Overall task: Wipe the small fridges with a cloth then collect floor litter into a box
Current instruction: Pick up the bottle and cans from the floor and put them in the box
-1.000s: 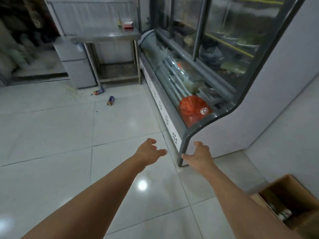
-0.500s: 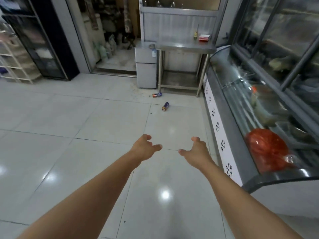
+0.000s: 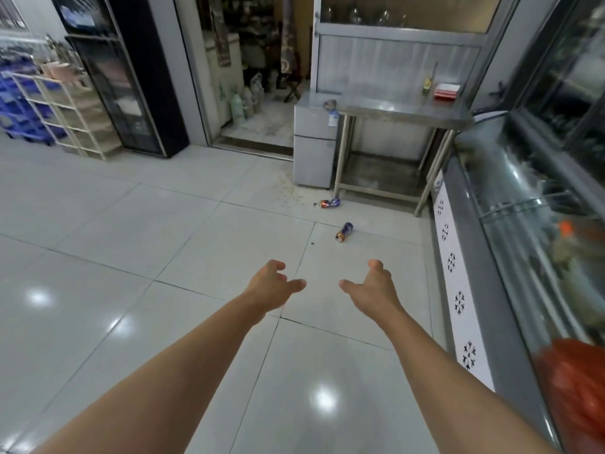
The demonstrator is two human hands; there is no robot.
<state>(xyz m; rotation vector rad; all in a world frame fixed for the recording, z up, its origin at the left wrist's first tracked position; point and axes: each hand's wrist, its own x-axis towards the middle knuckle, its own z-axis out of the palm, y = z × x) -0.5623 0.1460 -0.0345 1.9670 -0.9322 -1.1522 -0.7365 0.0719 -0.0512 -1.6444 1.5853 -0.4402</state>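
Two pieces of litter lie on the white tile floor ahead: a blue and orange can (image 3: 344, 231) on its side, and farther off a crumpled blue and red wrapper or can (image 3: 330, 203). A small grey fridge (image 3: 313, 145) stands behind them beside a steel table, with a crumpled cloth-like thing (image 3: 330, 104) on its top. My left hand (image 3: 273, 285) and my right hand (image 3: 373, 286) reach forward over the floor, fingers relaxed and holding nothing. No box is in view.
A steel table (image 3: 402, 110) stands at the back with a red packet (image 3: 446, 91) on it. A long glass display chiller (image 3: 510, 231) runs down the right side. A doorway, a black glass cabinet (image 3: 126, 93) and white racks (image 3: 65, 113) sit at the left.
The view has swung left and up, away from the chiller's end and the cardboard box, which has left the frame. The cans and small fridge now sit ahead. Both hands stay empty.
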